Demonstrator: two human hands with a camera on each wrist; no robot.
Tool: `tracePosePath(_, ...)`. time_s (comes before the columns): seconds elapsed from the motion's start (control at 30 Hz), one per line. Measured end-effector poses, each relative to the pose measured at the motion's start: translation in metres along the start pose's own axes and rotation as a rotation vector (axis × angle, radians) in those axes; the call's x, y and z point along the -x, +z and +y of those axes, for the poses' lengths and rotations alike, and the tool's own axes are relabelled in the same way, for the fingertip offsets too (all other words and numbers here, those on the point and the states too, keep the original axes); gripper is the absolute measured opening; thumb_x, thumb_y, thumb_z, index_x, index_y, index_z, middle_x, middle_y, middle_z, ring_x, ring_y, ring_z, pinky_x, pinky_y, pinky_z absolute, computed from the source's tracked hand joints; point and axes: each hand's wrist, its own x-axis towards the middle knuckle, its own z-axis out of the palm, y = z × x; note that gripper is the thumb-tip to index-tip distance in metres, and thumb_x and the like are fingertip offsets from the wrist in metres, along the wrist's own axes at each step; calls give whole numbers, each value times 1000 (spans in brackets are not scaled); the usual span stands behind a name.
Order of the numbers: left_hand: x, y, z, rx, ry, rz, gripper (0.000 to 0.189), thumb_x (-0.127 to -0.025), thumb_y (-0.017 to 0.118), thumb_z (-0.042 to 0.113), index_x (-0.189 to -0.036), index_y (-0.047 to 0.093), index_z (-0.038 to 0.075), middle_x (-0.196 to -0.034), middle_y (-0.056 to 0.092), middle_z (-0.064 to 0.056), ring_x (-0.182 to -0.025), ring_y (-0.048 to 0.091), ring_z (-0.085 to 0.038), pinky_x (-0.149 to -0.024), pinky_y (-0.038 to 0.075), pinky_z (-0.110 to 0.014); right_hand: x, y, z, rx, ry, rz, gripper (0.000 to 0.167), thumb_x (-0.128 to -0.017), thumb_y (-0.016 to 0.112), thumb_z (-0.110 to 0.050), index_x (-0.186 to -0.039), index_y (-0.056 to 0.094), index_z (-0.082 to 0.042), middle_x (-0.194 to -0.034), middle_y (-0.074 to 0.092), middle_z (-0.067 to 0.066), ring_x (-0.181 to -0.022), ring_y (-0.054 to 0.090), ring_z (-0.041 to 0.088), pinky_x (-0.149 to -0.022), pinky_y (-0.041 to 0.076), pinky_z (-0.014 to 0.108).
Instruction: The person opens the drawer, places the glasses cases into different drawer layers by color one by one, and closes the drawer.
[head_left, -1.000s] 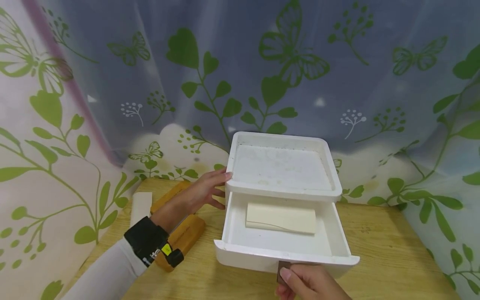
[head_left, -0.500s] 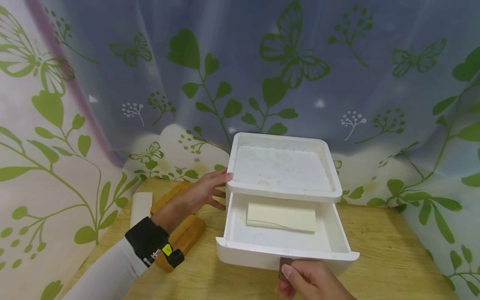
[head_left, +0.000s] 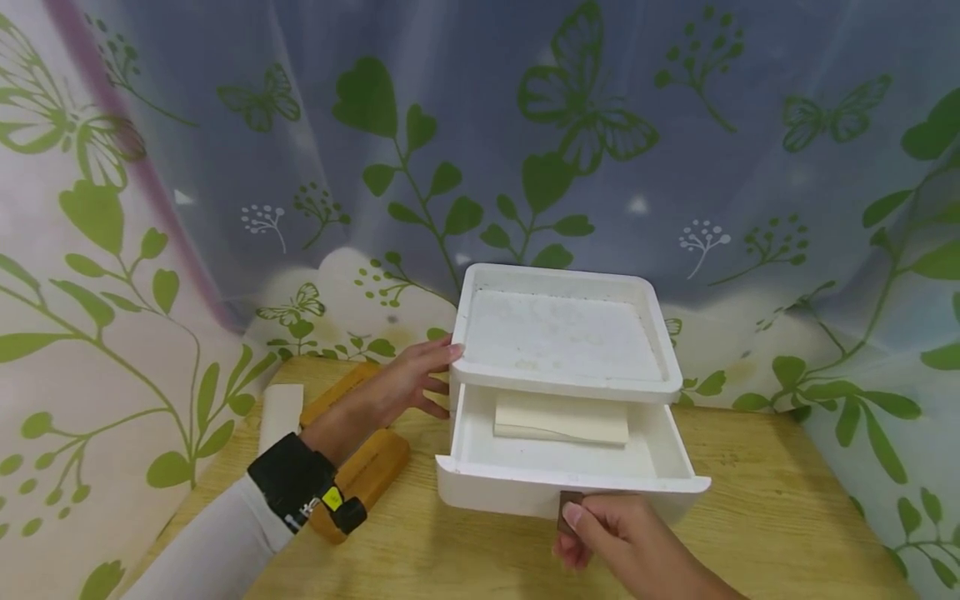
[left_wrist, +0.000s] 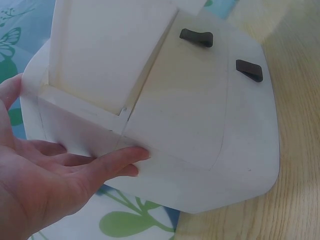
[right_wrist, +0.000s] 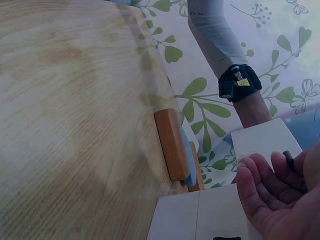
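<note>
A white plastic drawer cabinet point(head_left: 570, 383) stands on the wooden table, its top drawer point(head_left: 510, 493) pulled out. My right hand point(head_left: 626, 537) pinches the brown pull tab point(head_left: 567, 502) on that drawer's front between thumb and fingers. My left hand point(head_left: 408, 382) steadies the cabinet's left side, thumb at the top rim and fingers spread along the wall. In the left wrist view the left hand point(left_wrist: 60, 182) lies against the cabinet side, below two more drawers with dark tabs point(left_wrist: 196, 38). Inside the open drawer sits a folded cream sheet point(head_left: 561, 417), partly under the cabinet top.
Left of the cabinet lie two orange-brown blocks point(head_left: 377, 462), partly behind my left forearm, and a flat white piece point(head_left: 282, 407). A patterned curtain point(head_left: 600, 200) hangs close behind the cabinet. Bare wood tabletop point(head_left: 757, 483) extends to the right.
The top drawer has slid partway inward, with my right hand moving along on its tab. The cream sheet has gone further under the cabinet top. My left hand stays put.
</note>
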Motion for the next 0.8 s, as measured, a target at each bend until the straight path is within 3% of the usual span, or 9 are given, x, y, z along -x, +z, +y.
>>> tracePosePath(0.1,0,-1,0,5,-2,1,64,-106,46,52,-163,32,29,-159,45,-17,-130,60,-48,-92,60,-58,-5,0,1,15,-79,22,37,-111,46,-9,-85,71,2,-83,75,21,-74,71,6,-65,63,33)
tracePosePath(0.23,0,-1,1,8,-2,-2,63,-106,46,52,-163,32,29,-159,45,-18,-131,60,-48,-93,60,-58,-13,-1,0,33,-111,46,38,-110,47,-8,-82,70,2,-80,75,20,-70,71,8,-60,62,34)
tracePosePath(0.8,2,0,2,-4,0,-13,64,-106,46,53,-163,32,30,-159,45,-18,-132,60,-46,-95,60,-58,-35,-11,-1,40,-16,78,39,-110,50,-17,-84,71,4,-85,76,21,-71,73,11,-65,64,37)
